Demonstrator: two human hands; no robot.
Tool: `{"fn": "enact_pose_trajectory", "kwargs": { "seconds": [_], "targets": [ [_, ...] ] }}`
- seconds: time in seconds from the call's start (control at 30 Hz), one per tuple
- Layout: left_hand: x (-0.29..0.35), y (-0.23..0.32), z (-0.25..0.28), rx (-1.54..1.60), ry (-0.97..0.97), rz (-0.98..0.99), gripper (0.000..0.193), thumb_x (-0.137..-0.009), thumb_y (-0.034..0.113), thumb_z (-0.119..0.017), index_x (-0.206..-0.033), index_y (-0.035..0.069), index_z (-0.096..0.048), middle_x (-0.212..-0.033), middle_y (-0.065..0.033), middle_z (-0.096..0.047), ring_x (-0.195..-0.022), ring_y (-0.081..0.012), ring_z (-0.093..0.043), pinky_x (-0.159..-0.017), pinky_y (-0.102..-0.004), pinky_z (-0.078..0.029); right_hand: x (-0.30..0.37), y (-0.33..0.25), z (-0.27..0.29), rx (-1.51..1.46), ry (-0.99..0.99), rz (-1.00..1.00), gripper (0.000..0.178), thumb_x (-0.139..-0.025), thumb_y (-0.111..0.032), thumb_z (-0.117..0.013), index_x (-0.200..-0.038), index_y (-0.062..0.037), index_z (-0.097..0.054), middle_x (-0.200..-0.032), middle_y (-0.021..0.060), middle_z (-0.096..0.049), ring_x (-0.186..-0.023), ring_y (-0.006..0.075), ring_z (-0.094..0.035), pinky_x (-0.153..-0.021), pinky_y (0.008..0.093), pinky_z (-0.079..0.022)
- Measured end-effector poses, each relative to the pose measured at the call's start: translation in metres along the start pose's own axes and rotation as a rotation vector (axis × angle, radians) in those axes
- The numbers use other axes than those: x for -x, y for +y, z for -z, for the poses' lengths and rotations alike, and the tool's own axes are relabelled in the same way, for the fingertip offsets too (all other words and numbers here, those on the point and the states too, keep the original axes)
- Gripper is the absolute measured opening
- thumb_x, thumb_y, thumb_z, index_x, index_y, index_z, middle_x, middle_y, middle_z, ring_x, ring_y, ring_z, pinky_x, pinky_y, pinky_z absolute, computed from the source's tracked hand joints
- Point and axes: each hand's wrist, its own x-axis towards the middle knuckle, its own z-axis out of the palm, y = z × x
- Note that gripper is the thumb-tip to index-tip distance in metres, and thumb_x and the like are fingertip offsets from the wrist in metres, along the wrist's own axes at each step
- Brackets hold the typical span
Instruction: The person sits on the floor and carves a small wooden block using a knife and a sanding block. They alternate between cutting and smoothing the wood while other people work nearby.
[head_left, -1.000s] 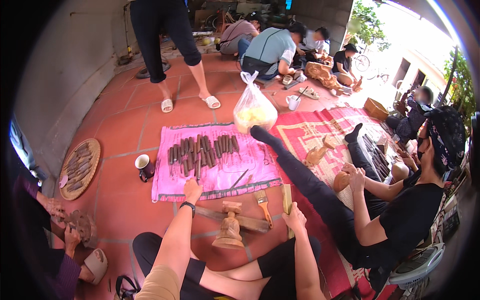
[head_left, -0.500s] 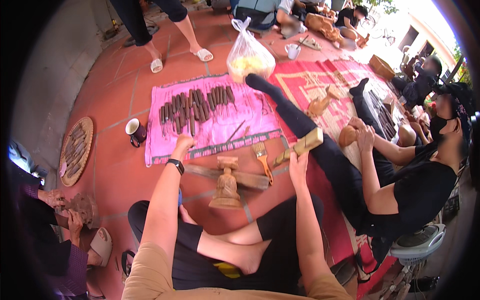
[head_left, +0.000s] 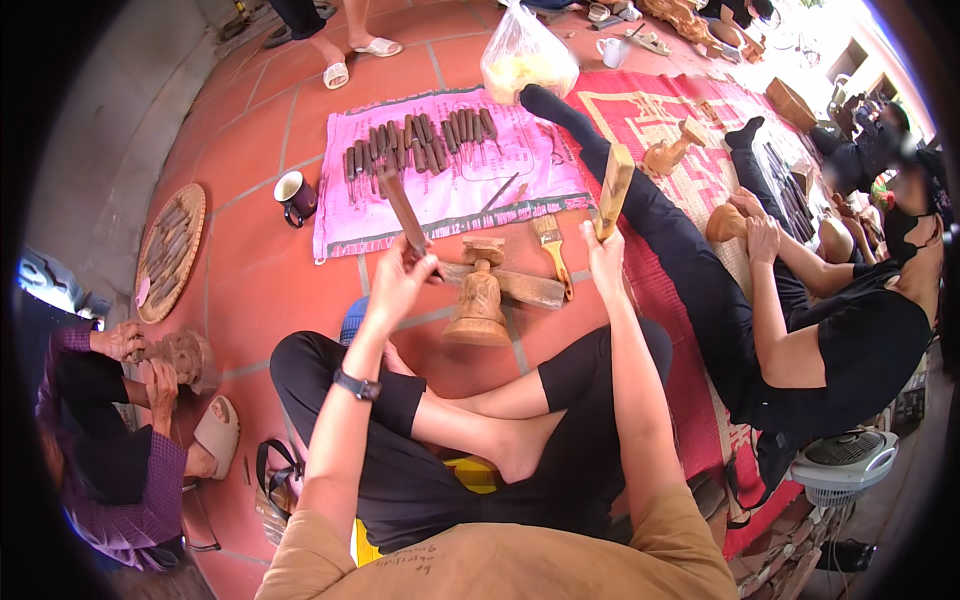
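My left hand (head_left: 402, 278) is closed around a carving chisel (head_left: 402, 205), its brown handle pointing up. My right hand (head_left: 603, 262) grips a pale wooden mallet (head_left: 616, 180), held upright. Between the two hands stands a carved wooden piece (head_left: 476, 305) with a flared base and a block-like top. It is in front of my crossed legs, against a flat wooden board (head_left: 530, 288). A paintbrush (head_left: 552, 255) with an orange handle lies beside the board, left of my right hand. Beyond, several dark-handled chisels (head_left: 415, 145) lie in rows on a pink sheet (head_left: 340, 225).
A dark mug (head_left: 296, 205) and a round basket of tools (head_left: 197, 205) stand left on red tiles. A plastic bag (head_left: 530, 60) sits at the sheet's far corner. A co-worker's leg (head_left: 650, 240) stretches along the right. Another person's hands (head_left: 150, 365) hold a carving at left.
My left hand has come back from the rows of chisels and now holds one chisel upright. The mallet in my right hand has turned from slanted to upright. The view has shifted.
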Motion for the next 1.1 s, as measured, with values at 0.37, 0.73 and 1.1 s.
{"fn": "enact_pose_trajectory", "kwargs": {
  "seconds": [0.37, 0.73, 1.1],
  "targets": [
    [0.037, -0.017, -0.034, -0.447, -0.077, 0.002, 0.029, -0.088, 0.007, -0.070, -0.109, -0.004, -0.053, -0.088, -0.0169, -0.071, -0.085, -0.0241, -0.071, -0.075, -0.0382, -0.055, 0.079, -0.104, -0.023, -0.024, 0.065, 0.221, 0.011, -0.091, -0.007, -0.066, -0.100, -0.0018, -0.067, -0.086, 0.0059, -0.068, -0.079, 0.0150, -0.064, -0.072, 0.0290, -0.049],
    [0.038, -0.015, -0.044, -0.485, -0.198, -0.005, 0.035, -0.091, 0.008, -0.066, -0.121, -0.001, -0.050, -0.094, -0.0220, -0.069, -0.090, -0.0366, -0.068, -0.078, -0.0428, -0.051, 0.079, -0.111, -0.020, 0.328, -0.081, 0.321, 0.039, -0.072, 0.008, -0.060, -0.108, -0.0070, -0.065, -0.099, 0.0150, -0.069, -0.095, 0.0367, -0.066, -0.080, 0.0423, -0.052],
    [0.038, -0.036, -0.044, -0.561, -0.300, -0.167, 0.057, -0.091, 0.004, -0.059, -0.142, 0.006, -0.034, -0.091, -0.0271, -0.066, -0.086, -0.0493, -0.061, -0.068, -0.0556, -0.046, 0.082, -0.109, -0.010, 0.416, -0.076, 0.176, 0.051, -0.072, -0.002, -0.076, -0.121, -0.0048, -0.063, -0.102, 0.0227, -0.069, -0.099, 0.0398, -0.066, -0.084, 0.0413, -0.053]
  ]
}}
